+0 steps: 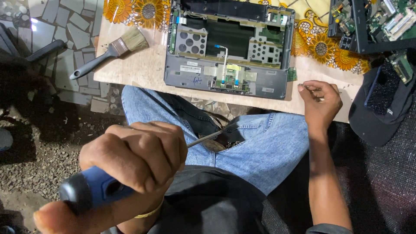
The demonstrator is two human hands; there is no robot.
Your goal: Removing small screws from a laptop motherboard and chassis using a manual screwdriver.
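My left hand (pixel 138 158) is closed around the blue and black handle of a screwdriver (pixel 93 188); its thin metal shaft points right over my lap. My right hand (pixel 320 104) rests on the table's front edge with fingers pinched on something small, too small to tell. An opened grey laptop base (pixel 227 78) lies on the table between the hands, its inner frame, ribbon cable and a small green circuit board exposed.
A paintbrush (pixel 110 50) with a grey handle lies on the table (pixel 138 71) at the left. A flowered cloth (pixel 320 47) covers the table's back. More laptop parts and circuit boards (pixel 372 21) sit at the far right, above a dark cap (pixel 381 108).
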